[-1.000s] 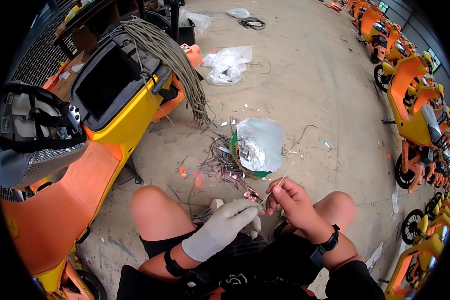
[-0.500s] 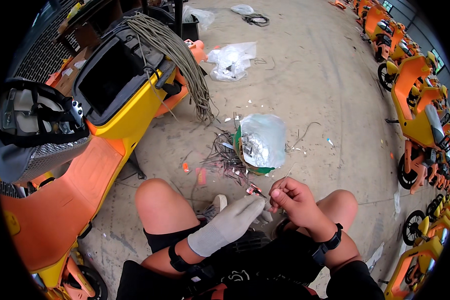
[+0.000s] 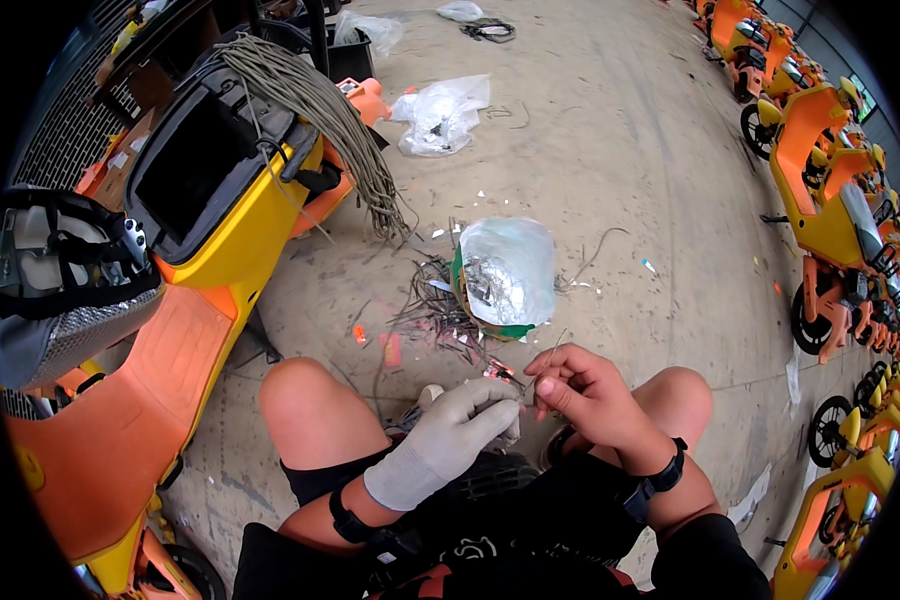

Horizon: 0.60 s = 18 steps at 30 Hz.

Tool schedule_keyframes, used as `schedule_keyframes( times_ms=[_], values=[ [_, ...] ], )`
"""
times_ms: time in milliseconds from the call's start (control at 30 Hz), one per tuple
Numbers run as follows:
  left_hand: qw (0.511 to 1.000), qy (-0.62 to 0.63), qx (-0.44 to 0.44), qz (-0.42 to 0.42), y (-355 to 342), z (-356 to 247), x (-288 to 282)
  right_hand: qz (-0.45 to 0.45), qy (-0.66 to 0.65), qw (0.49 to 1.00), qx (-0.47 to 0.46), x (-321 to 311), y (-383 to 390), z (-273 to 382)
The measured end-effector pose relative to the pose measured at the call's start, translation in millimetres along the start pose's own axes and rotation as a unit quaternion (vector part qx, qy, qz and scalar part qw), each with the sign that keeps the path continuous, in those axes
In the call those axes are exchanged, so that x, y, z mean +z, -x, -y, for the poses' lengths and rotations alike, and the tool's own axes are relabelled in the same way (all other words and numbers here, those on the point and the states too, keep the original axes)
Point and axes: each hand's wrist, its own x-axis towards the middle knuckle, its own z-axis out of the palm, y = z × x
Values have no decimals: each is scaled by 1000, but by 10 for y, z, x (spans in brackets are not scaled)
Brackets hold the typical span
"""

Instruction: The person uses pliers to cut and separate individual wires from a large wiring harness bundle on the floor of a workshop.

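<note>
My left hand (image 3: 455, 430) wears a pale grey knit glove. Its fingers are curled and closed between my knees, and whatever they hold is hidden. Close beside it, my bare right hand (image 3: 585, 393) pinches a thin wire-like strand (image 3: 560, 343) between thumb and forefinger. The strand's upper end sticks up past the fingers; its lower end is too small to follow. Just beyond the fingertips shows a small red, white and black item (image 3: 500, 372), whose kind I cannot make out. Dark strips (image 3: 435, 310) lie scattered on the floor ahead.
A plastic-lined bag (image 3: 515, 265) stands ahead, with a crumpled clear bag (image 3: 445, 115) farther off. On my left is a yellow-orange scooter (image 3: 220, 300) with a rope coil (image 3: 315, 110) and a grey bag (image 3: 70, 290). More scooters (image 3: 820, 190) line the right side.
My left hand has turned and drawn slightly left, its fingers more bent. The right hand still pinches the strand. The whole view has shifted a little.
</note>
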Motion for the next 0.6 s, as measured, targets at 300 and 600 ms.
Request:
schedule_keyframes(
  times_ms=[300, 600],
  values=[
    [1000, 20, -20, 3, -25, -34, 23, -55, -15, 998, -38, -104, -36, 71],
    [999, 20, -29, 8, -16, -20, 28, -65, -17, 997, -44, -82, -21, 46]
  ],
)
